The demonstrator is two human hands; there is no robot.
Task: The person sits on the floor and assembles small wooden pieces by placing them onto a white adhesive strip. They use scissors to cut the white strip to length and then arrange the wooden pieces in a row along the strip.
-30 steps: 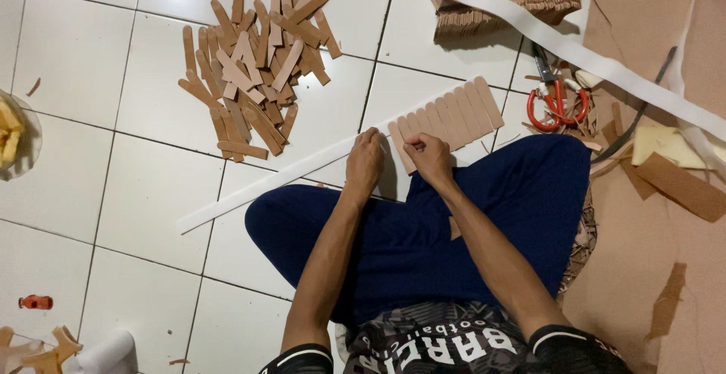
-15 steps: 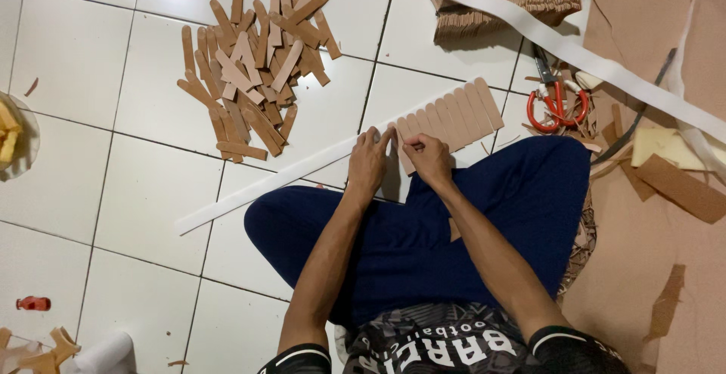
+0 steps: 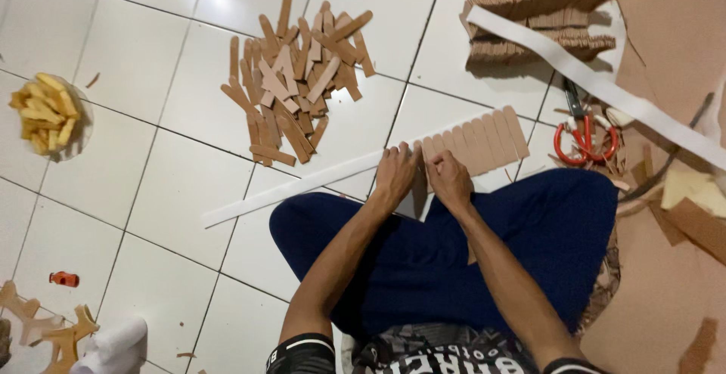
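A white tiled floor (image 3: 151,185) carries a pile of brown sticks (image 3: 299,79), a long white strip (image 3: 295,189), a row of joined sticks (image 3: 484,136), red scissors (image 3: 582,136), stacked cardboard (image 3: 544,18) and a bowl of yellow pieces (image 3: 45,113).

bright overhead light | glare on floor tiles (image 3: 221,0) | soft shadows | sharp

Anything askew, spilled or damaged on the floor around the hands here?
Nothing looks damaged or spilled. Both hands, left and right, press on a neat row of cardboard strips on a white band. The loose strip pile is jumbled, and cardboard scraps litter the right side near the scissors.
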